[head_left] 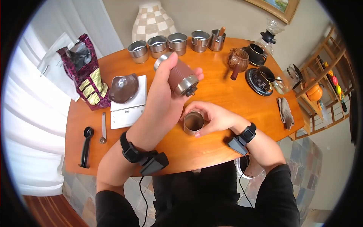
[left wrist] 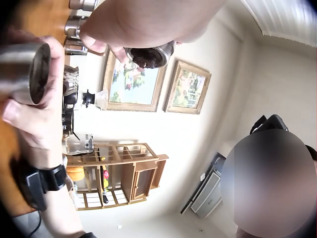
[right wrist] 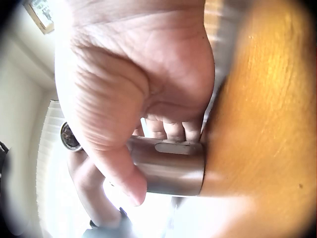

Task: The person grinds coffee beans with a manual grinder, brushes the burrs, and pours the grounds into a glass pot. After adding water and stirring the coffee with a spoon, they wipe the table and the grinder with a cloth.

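My left hand (head_left: 166,87) grips a cylinder with a ribbed brown band and metal ends (head_left: 181,77), tilted and raised above the table, its end with a small shaft facing me. Below and to the right, my right hand (head_left: 215,116) holds a metal cup (head_left: 194,122), thumb on the near side and fingers round the far side. The cup is upright, its open mouth facing up. In the right wrist view the cup (right wrist: 171,168) has its base at the wooden table surface, with an oval mark on its side.
Several metal cups (head_left: 177,43) line the back edge. At the left are a patterned bag (head_left: 89,75), a white scale (head_left: 128,117) bearing a brown dish (head_left: 124,89), a crank handle (head_left: 103,126) and a black scoop (head_left: 87,145). Glass and black coffee ware (head_left: 259,81) and a cloth (head_left: 285,112) lie right.
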`<state>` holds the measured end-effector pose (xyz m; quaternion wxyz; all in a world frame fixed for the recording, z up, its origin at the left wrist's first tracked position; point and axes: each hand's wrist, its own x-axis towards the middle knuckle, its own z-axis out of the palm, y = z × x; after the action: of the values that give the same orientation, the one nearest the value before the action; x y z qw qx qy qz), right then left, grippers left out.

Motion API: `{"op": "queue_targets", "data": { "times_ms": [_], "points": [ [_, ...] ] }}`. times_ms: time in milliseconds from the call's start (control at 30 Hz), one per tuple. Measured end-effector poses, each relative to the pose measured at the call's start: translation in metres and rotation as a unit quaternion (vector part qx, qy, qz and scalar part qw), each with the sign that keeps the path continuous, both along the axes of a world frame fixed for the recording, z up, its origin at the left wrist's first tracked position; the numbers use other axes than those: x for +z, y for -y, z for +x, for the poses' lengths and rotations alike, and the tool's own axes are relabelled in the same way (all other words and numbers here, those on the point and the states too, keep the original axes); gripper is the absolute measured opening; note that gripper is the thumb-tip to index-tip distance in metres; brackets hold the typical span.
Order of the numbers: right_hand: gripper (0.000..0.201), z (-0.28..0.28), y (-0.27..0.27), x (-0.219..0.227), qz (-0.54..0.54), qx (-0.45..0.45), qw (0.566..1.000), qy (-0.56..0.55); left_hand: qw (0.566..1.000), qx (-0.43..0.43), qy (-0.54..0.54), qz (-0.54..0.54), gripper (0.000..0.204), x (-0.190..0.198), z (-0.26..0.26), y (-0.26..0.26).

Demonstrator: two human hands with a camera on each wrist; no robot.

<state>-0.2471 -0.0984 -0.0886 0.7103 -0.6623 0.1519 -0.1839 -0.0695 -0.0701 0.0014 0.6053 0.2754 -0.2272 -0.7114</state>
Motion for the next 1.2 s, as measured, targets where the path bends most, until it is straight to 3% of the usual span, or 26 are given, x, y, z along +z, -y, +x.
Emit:
{"op": "queue_targets", "data": {
  "times_ms": [200,267,433,567,767,933,1133,1200],
  "points": [
    [0.056,0.002,-0.004,-0.003,-0.019,0.009,1.000,-0.008,0.997,0.028,-0.043,0.063,0.051,-0.026,0.020,-0.020],
    [0.061,0.000,-0.004,0.000,0.021,0.010,1.000,-0.013,0.995,0.016,-0.068,0.072,0.052,-0.033,0.026,-0.022],
    [0.077,-0.010,0.002,0.009,-0.058,0.053,0.997,-0.001,0.989,0.037,-0.120,0.081,0.053,-0.056,0.034,-0.021],
    [0.073,-0.031,0.013,0.025,-0.092,-0.027,0.995,-0.037,0.988,0.041,-0.142,0.049,0.054,-0.070,0.038,-0.022],
    [0.049,-0.033,0.037,0.090,-0.049,-0.296,0.954,0.006,0.982,0.007,-0.189,0.012,0.059,-0.083,0.046,-0.014],
    [0.057,-0.051,0.147,0.092,0.000,-0.426,0.904,0.040,0.981,0.020,-0.190,0.024,0.059,-0.087,0.045,-0.012],
    [0.054,-0.050,0.223,0.090,0.017,-0.453,0.890,-0.048,0.979,0.041,-0.199,0.025,0.048,-0.090,0.044,-0.010],
    [0.047,-0.048,0.235,0.083,-0.014,-0.494,0.864,-0.097,0.976,0.018,-0.216,0.009,0.046,-0.096,0.046,-0.008]
  ]
}}
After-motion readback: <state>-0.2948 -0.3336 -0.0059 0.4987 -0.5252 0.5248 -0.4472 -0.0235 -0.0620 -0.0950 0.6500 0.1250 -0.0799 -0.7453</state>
